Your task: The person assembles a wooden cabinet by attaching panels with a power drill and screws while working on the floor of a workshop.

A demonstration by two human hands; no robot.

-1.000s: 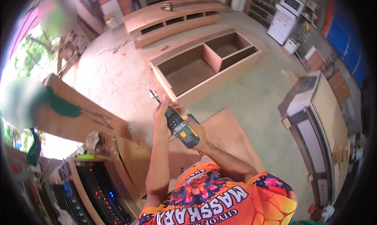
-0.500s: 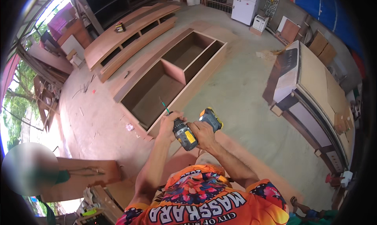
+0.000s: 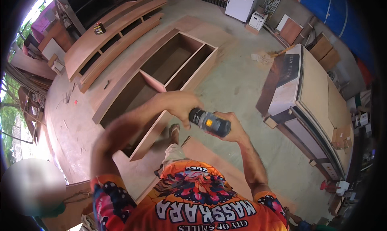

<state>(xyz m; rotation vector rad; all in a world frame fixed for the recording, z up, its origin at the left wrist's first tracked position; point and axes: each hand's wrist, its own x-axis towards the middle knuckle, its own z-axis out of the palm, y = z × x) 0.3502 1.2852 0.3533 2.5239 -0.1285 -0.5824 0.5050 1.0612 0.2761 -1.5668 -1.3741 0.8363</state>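
Note:
My right hand (image 3: 235, 128) is wrapped around the handle of a dark grey cordless drill (image 3: 212, 123) with a yellow label. At the drill's front end my left hand (image 3: 182, 105) curls round the chuck, and its bent arm reaches across the view. The drill bit and the battery are hidden from sight. Beneath my left forearm, an open wooden cabinet carcass (image 3: 162, 88) lies on the floor, divided into compartments. My hands are above its near right side, apart from it.
A second long wooden unit (image 3: 87, 49) lies beyond, with a small dark box (image 3: 99, 28) on top. To the right stands a large panel-topped counter (image 3: 318, 86). A flat board (image 3: 209, 158) is on the floor by my foot. Another person, blurred, is at the left edge.
The drill has swung to point left and moved to the right, its bit now out of sight. My left arm has bent across the cabinet, and I have stepped or turned to the right.

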